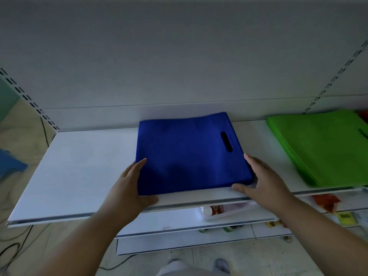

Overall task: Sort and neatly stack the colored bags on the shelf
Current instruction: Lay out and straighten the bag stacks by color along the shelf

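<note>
Blue bag stack [189, 154] on shelf [79, 168] sits btwn both hands, L hand [132, 184] & R hand [262, 176] w/ straight fingers pressing its side edges, green stack [326, 148] beyond R hand

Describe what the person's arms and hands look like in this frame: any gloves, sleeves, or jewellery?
Both hands, left and right, are bare: no gloves, and no rings show. Both forearms are uncovered up to the frame's lower edge, with no sleeve, watch or wristband in view.
</note>
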### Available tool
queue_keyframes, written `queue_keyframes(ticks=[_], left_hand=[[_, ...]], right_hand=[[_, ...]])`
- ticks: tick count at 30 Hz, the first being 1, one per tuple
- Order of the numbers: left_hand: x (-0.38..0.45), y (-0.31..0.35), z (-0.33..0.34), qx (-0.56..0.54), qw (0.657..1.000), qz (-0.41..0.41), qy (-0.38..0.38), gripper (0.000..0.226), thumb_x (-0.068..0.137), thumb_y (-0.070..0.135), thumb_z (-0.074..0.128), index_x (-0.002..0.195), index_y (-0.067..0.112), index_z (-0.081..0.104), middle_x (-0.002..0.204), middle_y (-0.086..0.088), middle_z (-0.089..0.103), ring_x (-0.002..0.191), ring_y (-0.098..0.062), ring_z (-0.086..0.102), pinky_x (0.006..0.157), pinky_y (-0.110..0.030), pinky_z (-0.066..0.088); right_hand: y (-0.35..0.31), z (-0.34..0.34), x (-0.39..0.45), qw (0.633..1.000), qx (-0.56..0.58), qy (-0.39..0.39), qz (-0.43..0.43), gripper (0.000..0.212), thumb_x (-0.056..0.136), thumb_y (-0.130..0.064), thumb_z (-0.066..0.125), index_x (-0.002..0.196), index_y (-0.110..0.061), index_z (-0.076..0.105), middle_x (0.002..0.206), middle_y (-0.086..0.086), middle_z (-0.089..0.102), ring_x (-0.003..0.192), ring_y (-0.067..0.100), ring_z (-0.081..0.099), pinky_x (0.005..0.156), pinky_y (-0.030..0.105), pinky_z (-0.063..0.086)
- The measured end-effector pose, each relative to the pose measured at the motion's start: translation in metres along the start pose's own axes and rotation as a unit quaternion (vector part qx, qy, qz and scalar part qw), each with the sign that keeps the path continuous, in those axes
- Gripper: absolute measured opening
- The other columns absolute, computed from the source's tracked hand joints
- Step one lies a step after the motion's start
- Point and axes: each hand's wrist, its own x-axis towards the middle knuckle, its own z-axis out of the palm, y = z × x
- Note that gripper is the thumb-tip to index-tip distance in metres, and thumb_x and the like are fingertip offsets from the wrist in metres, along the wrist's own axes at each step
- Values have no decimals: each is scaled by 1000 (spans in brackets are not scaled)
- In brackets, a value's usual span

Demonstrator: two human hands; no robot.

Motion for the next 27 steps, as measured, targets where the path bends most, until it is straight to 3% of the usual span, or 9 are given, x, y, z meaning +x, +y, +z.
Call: queue_keyframes(ticks=[6, 10, 12, 14, 15, 19, 22, 24, 27], left_hand=[[1, 24, 7, -100, 993, -66, 0, 90, 85, 44, 69, 155, 31, 14, 156, 10, 29, 140, -14, 34, 113, -33, 32], [17, 35, 1, -244, 958, -143, 43, 65, 90, 41, 65, 146, 34, 34, 132, 10, 54, 113, -15, 57, 95, -33, 45], [35, 35, -7, -305, 930, -198, 54, 58, 92, 36, 65, 144, 31, 40, 127, 7, 55, 110, -19, 57, 89, -35, 45], [55, 34, -16, -343, 904, -250, 48, 46, 94, 30, 64, 136, 20, 50, 123, -5, 60, 105, -25, 58, 87, -38, 45], [65, 33, -20, -350, 898, -264, 41, 36, 94, 26, 63, 127, 12, 56, 116, -12, 64, 99, -26, 60, 85, -39, 47], [96, 35, -30, -320, 899, -298, -1, 29, 95, 28, 62, 109, 2, 62, 103, -15, 70, 94, -29, 67, 90, -42, 55], [115, 43, -31, -302, 911, -280, -5, 33, 94, 35, 62, 107, 6, 63, 105, -15, 69, 97, -32, 67, 92, -49, 54], [127, 50, -30, -306, 915, -264, 3, 27, 94, 30, 61, 106, 6, 63, 104, -18, 68, 96, -36, 67, 89, -54, 55], [138, 48, -24, -247, 939, -237, 6, 15, 92, 18, 56, 102, 9, 63, 101, -19, 67, 92, -38, 67, 84, -56, 56]], right_hand=[[-7, -15, 7, 991, 124, -26, 47, 98, 71, -61, 68, 153, -28, 24, 140, -21, 34, 129, 0, 35, 103, 26, 34], [-5, -21, 48, 934, 303, -11, 191, 94, 66, -80, 62, 139, -23, 49, 137, -9, 53, 126, 15, 50, 107, 40, 37], [-9, -23, 74, 908, 344, -21, 239, 70, 72, -66, 68, 120, -15, 62, 121, 4, 66, 108, 24, 63, 97, 47, 48], [-15, -25, 94, 895, 357, -22, 266, 39, 88, -41, 67, 107, -8, 64, 103, 12, 71, 89, 29, 68, 77, 41, 56], [-18, -26, 102, 892, 358, -26, 275, 35, 89, -36, 68, 106, -6, 65, 101, 14, 71, 87, 30, 68, 72, 39, 57], [-25, -24, 118, 904, 325, -45, 276, 66, 80, -46, 73, 130, -6, 55, 133, 15, 58, 117, 32, 57, 102, 51, 45], [-31, -20, 126, 919, 301, -37, 251, 74, 91, -40, 64, 148, -5, 32, 149, 13, 40, 131, 30, 45, 108, 47, 39], [-32, -17, 132, 930, 284, -23, 231, 71, 93, -42, 60, 147, -5, 32, 145, 13, 42, 124, 29, 47, 100, 41, 43], [-33, -15, 136, 940, 269, -3, 212, 54, 90, -44, 61, 123, -5, 46, 119, 9, 52, 99, 23, 51, 80, 33, 41]])
